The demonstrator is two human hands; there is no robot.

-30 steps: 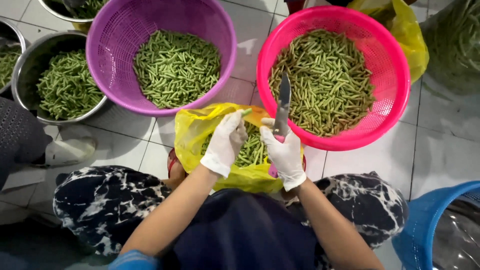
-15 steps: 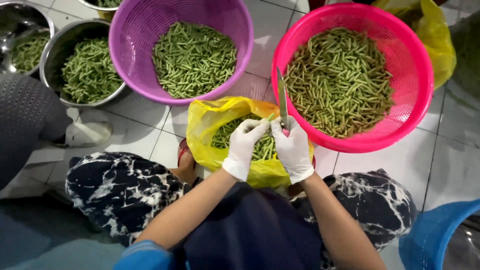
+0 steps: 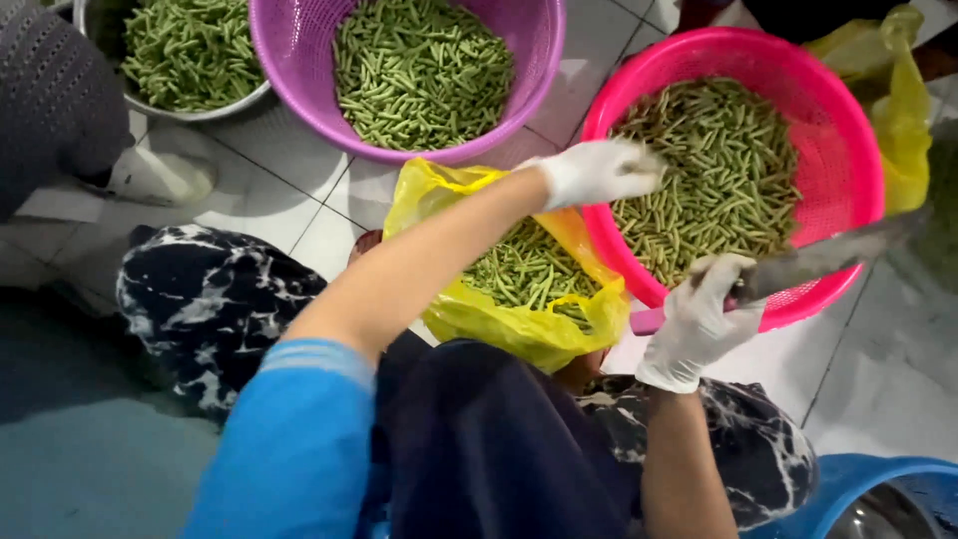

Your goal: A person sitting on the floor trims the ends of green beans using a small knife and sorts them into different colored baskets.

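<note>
the gloved left hand [image 3: 599, 172] is stretched over the near rim of the pink basket [image 3: 848, 120], its fingers blurred above the green beans [image 3: 728, 170] heaped inside; whether a bean is already pinched cannot be told. the gloved right hand [image 3: 699, 319] is closed round the pink handle of a knife [image 3: 818, 255], whose blade is pointed outward across the basket's rim, close to the reaching arm. a yellow bag [image 3: 449, 195] holding more beans is wedged between the knees, just under the left forearm, and a purple basket [image 3: 299, 60] and a metal bowl [image 3: 239, 100], both filled with beans, are set on the tiled floor [image 3: 299, 190] beyond. the blade is judged the main hazard: were the left hand drawn back quickly across it, the glove or wrist could be nicked. the bag could be tipped by the forearm brushing its loose lip, and beans spilled onto the floor. a hasty grab could also scatter beans over the pink rim, since the pile sits high against it.
</note>
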